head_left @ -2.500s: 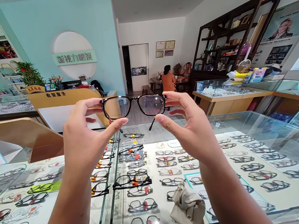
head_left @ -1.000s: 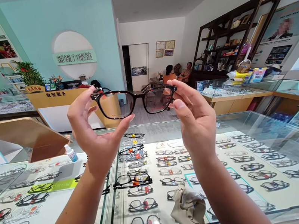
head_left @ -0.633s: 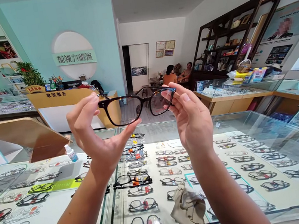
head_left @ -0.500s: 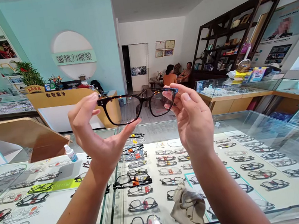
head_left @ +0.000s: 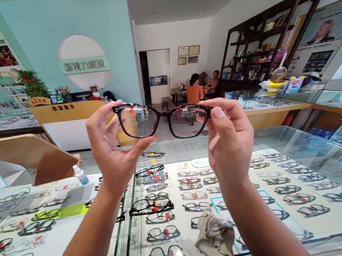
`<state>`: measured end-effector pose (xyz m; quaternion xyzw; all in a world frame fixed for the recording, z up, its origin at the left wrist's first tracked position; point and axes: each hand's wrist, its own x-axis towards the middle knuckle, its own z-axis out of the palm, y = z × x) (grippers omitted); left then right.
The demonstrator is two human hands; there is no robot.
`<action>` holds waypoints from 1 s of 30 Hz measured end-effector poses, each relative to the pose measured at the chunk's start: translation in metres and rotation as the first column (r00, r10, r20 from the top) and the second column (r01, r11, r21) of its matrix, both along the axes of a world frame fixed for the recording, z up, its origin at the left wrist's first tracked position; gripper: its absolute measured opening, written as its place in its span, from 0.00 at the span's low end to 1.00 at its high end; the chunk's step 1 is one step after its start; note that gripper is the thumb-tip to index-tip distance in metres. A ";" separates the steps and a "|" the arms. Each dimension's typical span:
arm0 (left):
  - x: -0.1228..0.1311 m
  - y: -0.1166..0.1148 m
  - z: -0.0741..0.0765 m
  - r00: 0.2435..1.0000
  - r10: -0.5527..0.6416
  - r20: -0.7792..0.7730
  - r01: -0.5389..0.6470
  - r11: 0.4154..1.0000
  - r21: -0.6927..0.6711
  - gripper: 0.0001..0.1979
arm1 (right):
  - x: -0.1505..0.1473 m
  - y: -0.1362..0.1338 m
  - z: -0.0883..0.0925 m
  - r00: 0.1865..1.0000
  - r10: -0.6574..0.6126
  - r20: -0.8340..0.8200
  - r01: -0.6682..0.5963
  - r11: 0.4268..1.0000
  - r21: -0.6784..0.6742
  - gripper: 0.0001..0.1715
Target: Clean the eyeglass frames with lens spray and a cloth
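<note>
I hold a pair of dark-framed glasses (head_left: 163, 119) up at chest height over a glass display counter (head_left: 290, 143). My left hand (head_left: 112, 150) pinches the left rim between thumb and fingers. My right hand (head_left: 229, 140) grips the right end of the frame at the hinge. The lenses face me and tilt slightly down to the right. A crumpled beige cloth (head_left: 215, 238) lies on the counter glass below my right forearm.
Many glasses lie in rows under the counter glass (head_left: 157, 206). A small white dropper bottle (head_left: 81, 175) stands on the left counter beside a wooden stand (head_left: 29, 157). Two people sit at a table (head_left: 196, 91) at the back. A dark shelf unit (head_left: 262, 48) stands on the right.
I have turned the glasses from an angled pose to face me squarely and shifted them slightly right. My right hand closed tighter on the frame's end.
</note>
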<state>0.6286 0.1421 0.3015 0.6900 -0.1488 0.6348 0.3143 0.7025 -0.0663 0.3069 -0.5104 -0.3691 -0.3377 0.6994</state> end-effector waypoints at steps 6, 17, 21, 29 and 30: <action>-0.002 -0.003 0.003 0.999 -0.051 -0.014 0.051 0.999 -0.011 0.47 | -0.002 -0.001 0.001 1.000 -0.019 0.000 0.019 1.000 0.014 0.14; 0.001 0.000 0.001 0.998 -0.058 -0.016 0.058 0.998 0.000 0.49 | -0.005 -0.002 0.000 0.999 -0.049 0.017 0.048 0.998 0.031 0.14; 0.003 0.001 0.000 0.999 -0.026 -0.025 0.026 1.000 0.004 0.53 | -0.004 -0.003 -0.001 0.996 -0.081 0.043 0.081 0.997 0.010 0.15; 0.003 0.000 0.000 0.998 -0.033 -0.045 0.032 0.999 -0.016 0.50 | -0.007 -0.003 0.000 0.997 -0.074 0.028 0.073 0.997 0.028 0.15; 0.003 0.000 0.000 0.998 -0.043 -0.046 0.042 0.999 -0.017 0.49 | -0.007 -0.003 0.000 0.998 -0.065 0.025 0.064 0.997 0.038 0.14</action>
